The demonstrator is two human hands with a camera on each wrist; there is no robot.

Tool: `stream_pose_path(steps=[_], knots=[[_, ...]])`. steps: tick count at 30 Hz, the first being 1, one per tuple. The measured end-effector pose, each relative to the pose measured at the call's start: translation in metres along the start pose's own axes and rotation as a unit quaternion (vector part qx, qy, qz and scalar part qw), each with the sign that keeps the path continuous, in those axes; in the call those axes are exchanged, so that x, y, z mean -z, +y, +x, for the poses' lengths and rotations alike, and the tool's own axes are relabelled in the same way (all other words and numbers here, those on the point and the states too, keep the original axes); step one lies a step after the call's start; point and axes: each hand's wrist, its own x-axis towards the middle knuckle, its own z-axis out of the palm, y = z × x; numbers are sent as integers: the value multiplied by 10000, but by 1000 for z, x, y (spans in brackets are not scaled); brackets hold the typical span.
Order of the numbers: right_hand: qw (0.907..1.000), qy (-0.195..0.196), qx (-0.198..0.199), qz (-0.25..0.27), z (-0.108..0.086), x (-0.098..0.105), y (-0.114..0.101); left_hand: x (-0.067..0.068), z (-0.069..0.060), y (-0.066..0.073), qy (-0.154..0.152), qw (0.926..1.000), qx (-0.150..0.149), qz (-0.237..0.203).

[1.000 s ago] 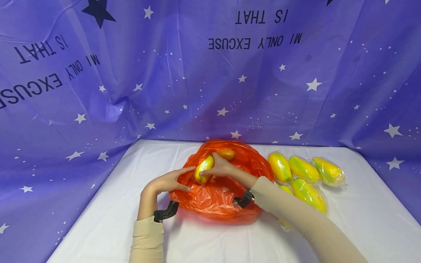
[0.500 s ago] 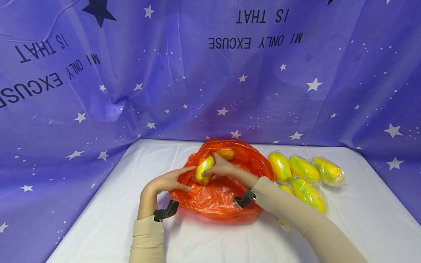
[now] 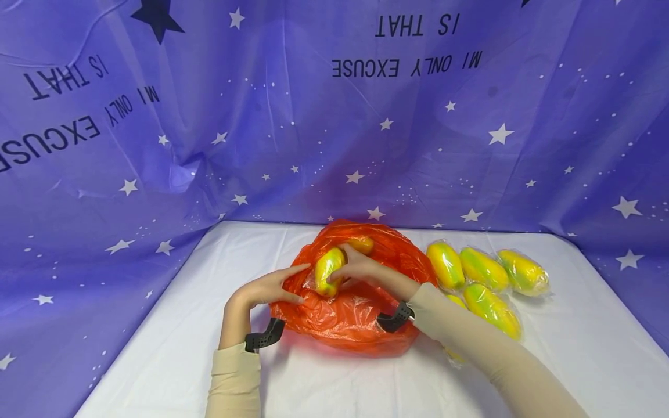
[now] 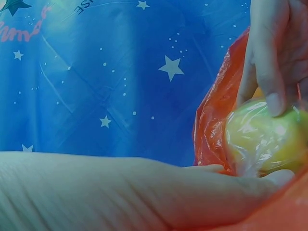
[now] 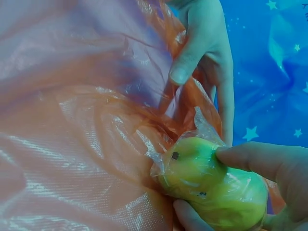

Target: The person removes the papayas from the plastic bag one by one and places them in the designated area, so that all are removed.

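Note:
My right hand grips a yellow-green papaya in clear wrap, inside the mouth of a red plastic bag. In the right wrist view the thumb and fingers press on opposite sides of the papaya. My left hand holds the bag's left rim; the right wrist view shows the left thumb inside the bag, with the left hand's fingers outside it. Behind my right hand, another papaya lies deeper in the bag, partly hidden. The left wrist view shows the gripped papaya close to the left fingertips.
Several wrapped papayas lie on the white table to the right of the bag, some partly covered by my right sleeve. A purple star-patterned curtain stands behind the table and at both sides.
The right hand has shifted slightly to the right and toward me, bringing the papaya a little away from the bag's left rim. The left hand has stayed in place.

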Motion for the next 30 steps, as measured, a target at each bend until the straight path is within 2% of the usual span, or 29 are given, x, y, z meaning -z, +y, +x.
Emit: stream_pose_path(steps=[9,19,30], knots=[[9996,-235,-40,-126,-9,4,0,-1,-1,1,-11,10000,-19,23],[9982,-495,-134,313,-25,17,-4,-1,0,1,-15,10000,-35,28],[9976,-684,-57,33,-44,35,-6,-1,0,1,-22,10000,12,21]])
